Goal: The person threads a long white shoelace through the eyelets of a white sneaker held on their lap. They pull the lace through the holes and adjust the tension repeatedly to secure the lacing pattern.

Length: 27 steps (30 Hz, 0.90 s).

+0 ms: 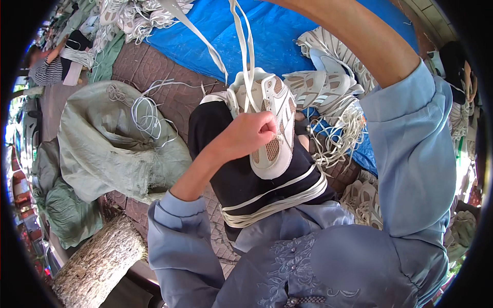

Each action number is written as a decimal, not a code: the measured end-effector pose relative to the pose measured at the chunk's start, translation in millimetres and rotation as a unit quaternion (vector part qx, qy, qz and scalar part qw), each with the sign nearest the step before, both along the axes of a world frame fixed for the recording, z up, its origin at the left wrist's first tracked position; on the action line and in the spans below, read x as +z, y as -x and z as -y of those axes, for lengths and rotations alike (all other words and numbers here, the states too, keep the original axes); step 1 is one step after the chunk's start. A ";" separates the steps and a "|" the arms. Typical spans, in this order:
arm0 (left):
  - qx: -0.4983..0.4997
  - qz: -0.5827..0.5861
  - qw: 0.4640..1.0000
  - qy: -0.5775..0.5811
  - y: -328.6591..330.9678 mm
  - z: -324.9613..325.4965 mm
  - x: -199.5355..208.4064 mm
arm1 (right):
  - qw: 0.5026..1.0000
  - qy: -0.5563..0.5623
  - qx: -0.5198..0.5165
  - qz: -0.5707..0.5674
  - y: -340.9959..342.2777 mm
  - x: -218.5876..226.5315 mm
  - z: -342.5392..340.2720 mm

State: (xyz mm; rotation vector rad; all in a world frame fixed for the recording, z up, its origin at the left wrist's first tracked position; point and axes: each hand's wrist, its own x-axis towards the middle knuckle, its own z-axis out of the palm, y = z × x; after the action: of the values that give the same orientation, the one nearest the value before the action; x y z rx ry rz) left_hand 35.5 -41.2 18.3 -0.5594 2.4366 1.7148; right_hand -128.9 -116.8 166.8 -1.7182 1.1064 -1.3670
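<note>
A white and beige sneaker rests on my black-covered lap, its toe toward me. My left hand is closed over the front of its lacing area, and what the fingers grip is hidden beneath them. White shoelaces rise taut from the shoe and pass out through the top edge. My right forearm reaches up and across the top; its hand is beyond the picture. A bundle of white laces is looped around my thighs. Part of another shoe shows behind the sneaker.
A pale woven sack lies at the left with loose laces over it. Several sneakers and a tangle of laces lie at the right, near a blue tarp. Another person sits far left. A stone block is near left.
</note>
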 end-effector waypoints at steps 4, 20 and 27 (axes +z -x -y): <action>-0.020 0.091 0.989 -0.114 3.8 11.0 20.3 | 1.000 -0.020 -0.016 -0.008 -1.2 0.5 -3.8; -0.078 -0.129 0.694 0.704 14.5 -23.7 11.2 | 0.988 0.088 -0.047 -0.116 5.4 1.4 -18.9; 0.053 -0.107 0.905 0.409 2.1 -45.8 -9.3 | 0.984 0.107 -0.047 -0.131 15.8 -3.7 -18.0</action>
State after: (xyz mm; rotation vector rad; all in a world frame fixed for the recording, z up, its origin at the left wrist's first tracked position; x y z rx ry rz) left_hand 33.4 4.6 9.0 -0.5919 3.2968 0.7110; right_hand -144.7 -98.8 163.1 -2.0717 1.2331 -1.3889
